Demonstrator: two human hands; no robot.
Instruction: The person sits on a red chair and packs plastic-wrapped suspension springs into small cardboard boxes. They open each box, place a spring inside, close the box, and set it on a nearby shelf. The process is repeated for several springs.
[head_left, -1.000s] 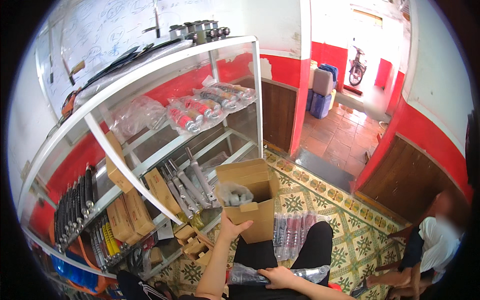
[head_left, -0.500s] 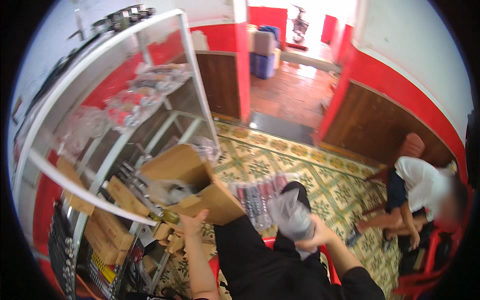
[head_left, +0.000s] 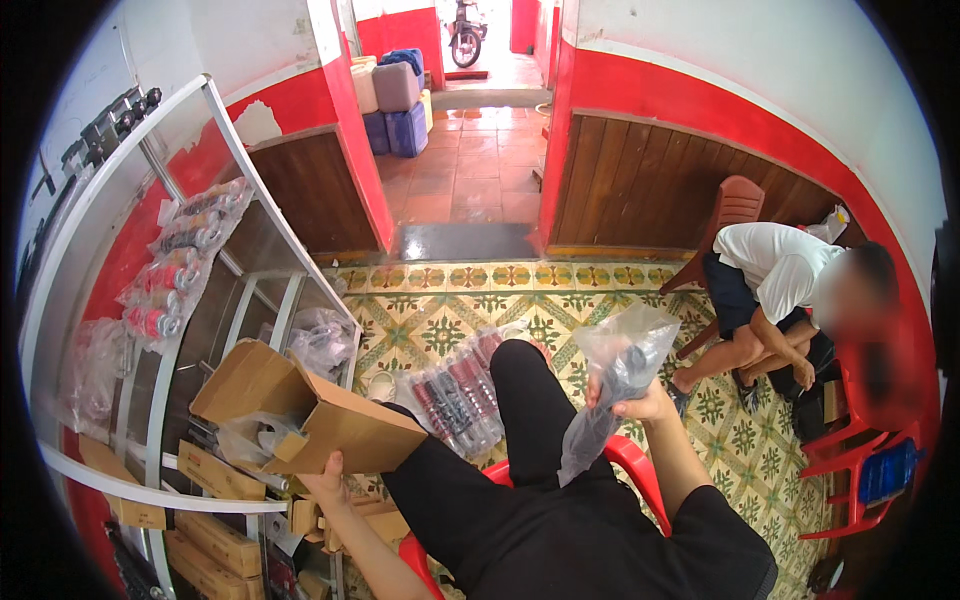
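An open cardboard box (head_left: 350, 440) rests against my left thigh, its flaps standing up. My left hand (head_left: 325, 482) is closed on the lower edge of that box, thumb up along its side. Inside the box shows crumpled clear plastic (head_left: 250, 437) around something I cannot make out. Above my right knee, my right hand (head_left: 645, 402) grips a clear plastic bag (head_left: 590, 440) with a dark grey part inside, its kind blurred by the plastic. The bag's ends stick out above and below my fingers.
Plastic-wrapped shock absorbers (head_left: 455, 395) lie on the tiled floor beyond my knees. A metal shelf rack (head_left: 250, 170) with bagged parts and cardboard boxes stands at left. On the right, a person in a white shirt (head_left: 775, 265) sits bent forward near a red plastic chair (head_left: 850, 485).
The view has swung right, so the rack and doorway sit further left. My right hand has turned the bagged part, and the bag now extends both up and down. My left hand keeps the box.
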